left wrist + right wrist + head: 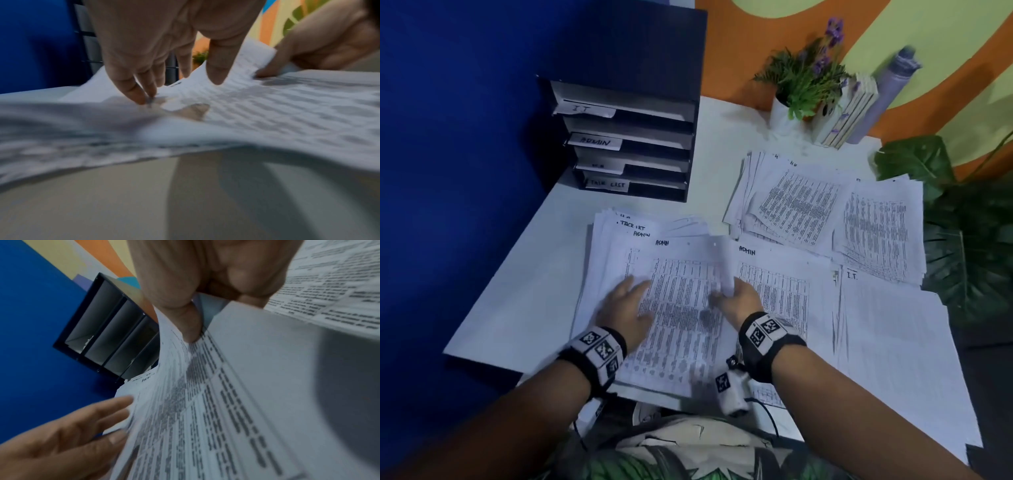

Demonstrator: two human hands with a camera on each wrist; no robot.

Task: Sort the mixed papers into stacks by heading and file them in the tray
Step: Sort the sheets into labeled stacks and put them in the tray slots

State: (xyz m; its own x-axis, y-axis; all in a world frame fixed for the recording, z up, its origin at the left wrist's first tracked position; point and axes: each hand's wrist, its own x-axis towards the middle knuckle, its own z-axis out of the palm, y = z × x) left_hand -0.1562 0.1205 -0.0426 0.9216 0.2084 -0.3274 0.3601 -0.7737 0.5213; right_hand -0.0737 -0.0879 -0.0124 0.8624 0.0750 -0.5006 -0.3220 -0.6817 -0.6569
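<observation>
A mixed pile of printed papers (pixel 619 240) lies at the table's front left; its top sheet (pixel 681 308) is headed ADMIN. My left hand (pixel 625 305) rests flat on that sheet's left part with straight fingers (pixel 131 87). My right hand (pixel 736 298) pinches the sheet's right edge (pixel 174 340) between thumb (pixel 190 327) and fingers and lifts it, so the edge curls up. Right of it lies a stack headed ADMIN (pixel 780 291). A stack headed I.T. (pixel 893 359) lies at the front right. The black file tray (pixel 633 137) stands at the back left with slots labelled IT, ADMIN and TASK LIST.
Two more paper stacks (pixel 791 202) (pixel 880 233) lie at the back right. A potted plant with purple flowers (pixel 804 78), some books (pixel 849 113) and a grey roll (pixel 887 89) stand by the far wall. A large leafy plant (pixel 962 222) crowds the right edge. A blue wall is left.
</observation>
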